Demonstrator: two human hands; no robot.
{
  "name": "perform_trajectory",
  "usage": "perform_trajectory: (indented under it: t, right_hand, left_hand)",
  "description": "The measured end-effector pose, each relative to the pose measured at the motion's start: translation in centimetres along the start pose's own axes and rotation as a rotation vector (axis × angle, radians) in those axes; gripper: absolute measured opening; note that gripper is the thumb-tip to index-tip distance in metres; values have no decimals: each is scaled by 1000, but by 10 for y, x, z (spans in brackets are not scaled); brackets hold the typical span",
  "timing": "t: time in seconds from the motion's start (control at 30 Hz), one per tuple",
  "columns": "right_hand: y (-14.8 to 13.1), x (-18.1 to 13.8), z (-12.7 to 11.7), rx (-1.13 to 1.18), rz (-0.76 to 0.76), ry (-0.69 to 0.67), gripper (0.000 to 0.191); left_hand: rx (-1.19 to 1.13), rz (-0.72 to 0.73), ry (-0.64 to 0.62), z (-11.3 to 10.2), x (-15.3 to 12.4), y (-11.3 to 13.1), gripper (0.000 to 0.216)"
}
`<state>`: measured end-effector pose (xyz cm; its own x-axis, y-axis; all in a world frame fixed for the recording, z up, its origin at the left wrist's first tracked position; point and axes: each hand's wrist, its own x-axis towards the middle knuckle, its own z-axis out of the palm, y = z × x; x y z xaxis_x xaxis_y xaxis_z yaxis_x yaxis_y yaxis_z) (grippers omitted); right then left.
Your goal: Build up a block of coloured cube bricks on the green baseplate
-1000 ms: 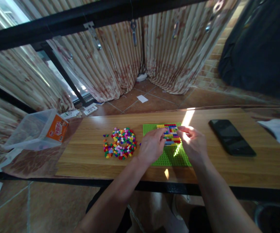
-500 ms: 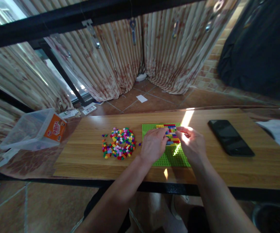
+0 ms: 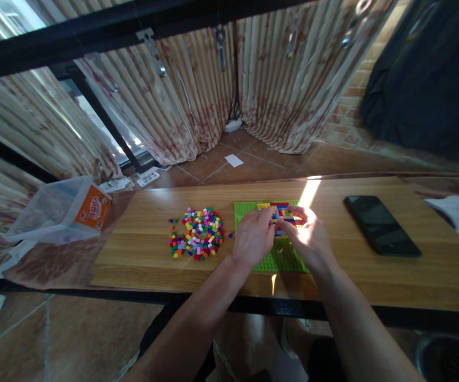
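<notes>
Moved: our hands drew closer over the baseplate (image 3: 281,260).
Left hand (image 3: 254,237): fingertips pinching a brick, steadying.
Right hand (image 3: 308,237): fingers on brick rows (image 3: 283,212); grip unclear.

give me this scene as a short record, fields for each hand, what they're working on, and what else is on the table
left hand: left hand over the green baseplate, fingertips at the built bricks
right hand: right hand beside it, fingertips meeting the left at the same spot; whether either pinches a brick cannot be told
work piece: rows of coloured bricks on the far part of the baseplate
loose parts: pile of small coloured bricks left of the baseplate
table: wooden table
other items: black phone at right; clear plastic box at far left
</notes>
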<state>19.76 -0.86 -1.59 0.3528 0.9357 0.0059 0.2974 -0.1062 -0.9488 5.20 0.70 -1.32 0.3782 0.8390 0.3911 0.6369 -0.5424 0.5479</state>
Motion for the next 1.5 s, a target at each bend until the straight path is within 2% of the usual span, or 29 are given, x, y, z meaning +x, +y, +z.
perform_trajectory:
  t: [0.5, 0.83, 1.0, 1.13, 1.27, 1.4, 1.5]
  right_hand:
    - [8, 3, 0, -63, -32, 28, 57]
    - [11, 4, -1, -118, -56, 32, 57]
    - [9, 3, -3, -66, -42, 0, 59]
    - [10, 7, -8, 50, -9, -21, 56]
    - [15, 13, -11, 80, 42, 89, 52]
    - [16, 14, -12, 34, 15, 107, 54]
    - [14, 11, -13, -59, -62, 59, 56]
  left_hand:
    - [-25, -11, -11, 1, 1, 0, 28]
    - [-42, -21, -19, 1, 2, 1, 30]
    - [-124, -49, -22, -4, 1, 1, 31]
    - [-203, -142, 71, -21, 1, -10, 28]
    - [-170, -242, 162, -48, -3, -35, 26]
    - [-9, -380, 105, -77, -11, -60, 26]
    - [88, -456, 51, -97, -17, -75, 24]
